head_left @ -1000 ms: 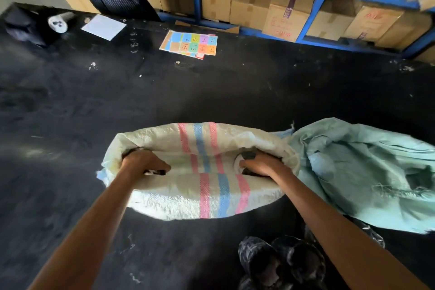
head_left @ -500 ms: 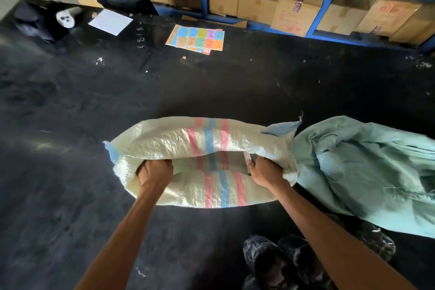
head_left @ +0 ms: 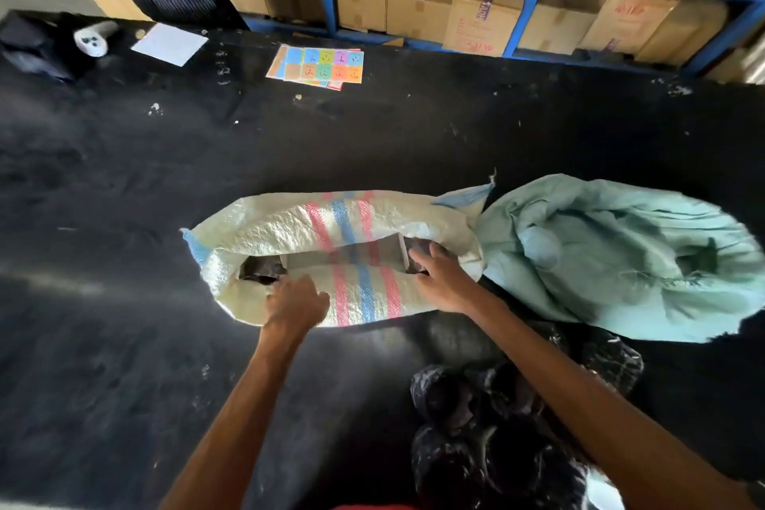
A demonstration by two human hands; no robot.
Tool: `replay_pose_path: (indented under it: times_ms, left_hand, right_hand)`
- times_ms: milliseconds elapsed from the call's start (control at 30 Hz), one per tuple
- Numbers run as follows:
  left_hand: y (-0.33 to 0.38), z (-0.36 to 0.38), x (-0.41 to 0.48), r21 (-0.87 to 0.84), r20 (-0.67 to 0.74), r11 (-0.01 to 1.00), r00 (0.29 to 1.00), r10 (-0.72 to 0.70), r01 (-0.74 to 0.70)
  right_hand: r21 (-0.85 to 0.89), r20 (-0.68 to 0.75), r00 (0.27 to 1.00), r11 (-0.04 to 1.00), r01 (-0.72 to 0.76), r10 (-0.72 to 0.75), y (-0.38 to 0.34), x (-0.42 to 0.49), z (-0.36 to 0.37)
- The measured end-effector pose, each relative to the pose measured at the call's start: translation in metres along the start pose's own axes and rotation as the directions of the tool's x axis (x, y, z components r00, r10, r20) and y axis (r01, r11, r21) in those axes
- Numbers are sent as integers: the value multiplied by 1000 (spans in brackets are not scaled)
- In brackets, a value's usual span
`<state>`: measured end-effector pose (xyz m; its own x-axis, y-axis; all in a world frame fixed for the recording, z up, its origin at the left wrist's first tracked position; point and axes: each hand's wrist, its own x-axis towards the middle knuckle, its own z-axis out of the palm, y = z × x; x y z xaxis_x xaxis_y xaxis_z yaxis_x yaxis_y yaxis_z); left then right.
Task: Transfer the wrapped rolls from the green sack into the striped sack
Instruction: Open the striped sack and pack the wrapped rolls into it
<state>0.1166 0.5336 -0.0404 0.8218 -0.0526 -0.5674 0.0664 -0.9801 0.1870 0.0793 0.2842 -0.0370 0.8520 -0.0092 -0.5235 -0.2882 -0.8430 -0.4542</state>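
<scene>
The right hand (head_left: 443, 275) lies straight-fingered in the mouth of the white woven striped sack (head_left: 331, 219); the grip of the blurred left hand (head_left: 296, 304) is unclear. A wider mouth should seat the dark wrapped rolls (head_left: 258, 275) flat.

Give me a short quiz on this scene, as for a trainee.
1. True or false: the green sack lies to the right of the striped sack.
2. What lies at the table's far edge? A) coloured sheet B) hammer C) plate
3. Fill in: the loose rolls lie under the ___ forearm.
Key: 1 true; 2 A; 3 right.
</scene>
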Motion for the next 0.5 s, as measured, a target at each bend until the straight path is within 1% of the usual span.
replay_pose_path:
  times_ms: [33, 67, 100, 133, 167, 200, 267, 333, 367, 400, 433, 500]
  left_hand:
    - [8, 6, -20, -5, -55, 993, 991, 119, -119]
    - [15, 11, -38, -18, -125, 971, 964, 236, -240]
    - [21, 17, -54, -33, -177, 938, 925, 335, -346]
    - [28, 25, -71, -32, -191, 900, 887, 421, -435]
    - [33, 34, -81, -18, -180, 864, 852, 491, -502]
    - [38, 45, -90, 9, -126, 838, 831, 542, -545]
    - [48, 72, -99, 91, -8, 798, 801, 599, -596]
    - [58, 96, -101, 177, 82, 766, 785, 614, -618]
    - [61, 107, -100, 189, 106, 751, 773, 625, -633]
    - [61, 112, -97, 179, 123, 750, 771, 625, -636]
    - [72, 125, -104, 163, 131, 724, 742, 658, -671]
    - [76, 131, -98, 98, 153, 715, 720, 677, -693]
  right_hand:
    - [62, -18, 997, 995, 80, -79, 5, -28, -7]
    - [112, -59, 989, 984, 142, -136, 10, -53, -14]
    - [144, -102, 983, 975, 169, -155, 16, -77, -20]
    - [152, -124, 982, 976, 158, -140, 29, -104, -22]
    - [131, -118, 985, 981, 143, -128, 42, -122, -23]
    - [85, -88, 990, 989, 121, -113, 57, -141, -22]
    - [-65, -29, 995, 994, 91, -93, 91, -170, -10]
    - [-210, 29, 997, 975, 77, -73, 119, -185, 8]
    - [-253, 46, 996, 964, 79, -70, 129, -188, 18]
    - [-284, 57, 996, 955, 88, -75, 132, -182, 28]
    - [-303, 32, 997, 950, 77, -70, 142, -192, 37]
    - [-317, -24, 996, 946, 74, -86, 140, -180, 48]
